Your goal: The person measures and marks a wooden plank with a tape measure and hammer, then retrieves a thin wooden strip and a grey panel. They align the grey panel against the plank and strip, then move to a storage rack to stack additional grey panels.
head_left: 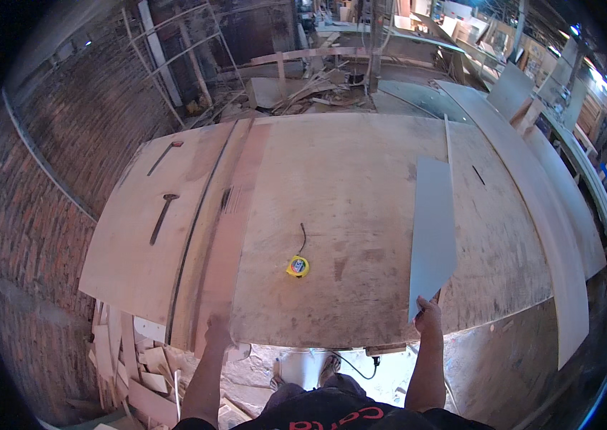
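Note:
My right hand [429, 316] is closed on the near end of a long pale grey-blue board [432, 229] with a slanted corner. The board lies lengthwise on the right part of a large plywood worktable [325, 179]. At the table's front edge, my left hand [219, 332] is by the near end of a reddish strip [221, 279]; its fingers are blurred. Between the two hands, farther in, a yellow tape measure [298, 266] rests on the tabletop with a short dark strap.
A long bar [207, 236] runs front to back across the table's left part, beside dark slots [163, 218]. Long panels [533, 172] lie along the right edge. Wood offcuts [149, 373] pile below left, near a brick wall [38, 215]. Scrap wood [311, 89] lies beyond the table.

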`<state>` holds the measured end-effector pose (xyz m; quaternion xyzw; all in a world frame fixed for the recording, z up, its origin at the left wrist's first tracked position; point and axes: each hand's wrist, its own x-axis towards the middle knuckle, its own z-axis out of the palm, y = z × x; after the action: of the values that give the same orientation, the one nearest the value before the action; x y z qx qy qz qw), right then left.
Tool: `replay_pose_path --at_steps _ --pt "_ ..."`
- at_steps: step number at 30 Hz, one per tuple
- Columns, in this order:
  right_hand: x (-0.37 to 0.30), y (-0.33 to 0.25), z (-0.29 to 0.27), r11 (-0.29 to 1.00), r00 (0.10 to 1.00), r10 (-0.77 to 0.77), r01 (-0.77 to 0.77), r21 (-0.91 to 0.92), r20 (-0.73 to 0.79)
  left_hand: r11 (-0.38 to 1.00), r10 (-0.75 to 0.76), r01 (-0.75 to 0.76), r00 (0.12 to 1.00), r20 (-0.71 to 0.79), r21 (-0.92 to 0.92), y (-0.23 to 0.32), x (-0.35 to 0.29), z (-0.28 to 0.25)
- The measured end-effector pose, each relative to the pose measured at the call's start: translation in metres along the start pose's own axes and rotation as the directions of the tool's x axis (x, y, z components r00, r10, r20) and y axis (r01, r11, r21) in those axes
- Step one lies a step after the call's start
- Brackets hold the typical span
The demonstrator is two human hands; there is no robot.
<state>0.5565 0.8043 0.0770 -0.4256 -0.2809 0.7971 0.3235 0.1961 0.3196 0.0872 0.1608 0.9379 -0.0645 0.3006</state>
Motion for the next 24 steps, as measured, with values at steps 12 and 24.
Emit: replay_pose_path --at_steps 12,24 --pt "-0.144 0.059 0.184 0.959 0.902 0.222 -0.27 0.082 0.371 0.474 0.344 -0.351 0.918 -0.197 -0.808 0.032 -0.1 -0.028" --pt "-0.28 0.183 0.221 0.828 0.749 0.561 -0.503 -0.248 0.353 -0.181 0.547 -0.005 0.83 -0.105 -0.983 -0.011 -0.218 -0.025"
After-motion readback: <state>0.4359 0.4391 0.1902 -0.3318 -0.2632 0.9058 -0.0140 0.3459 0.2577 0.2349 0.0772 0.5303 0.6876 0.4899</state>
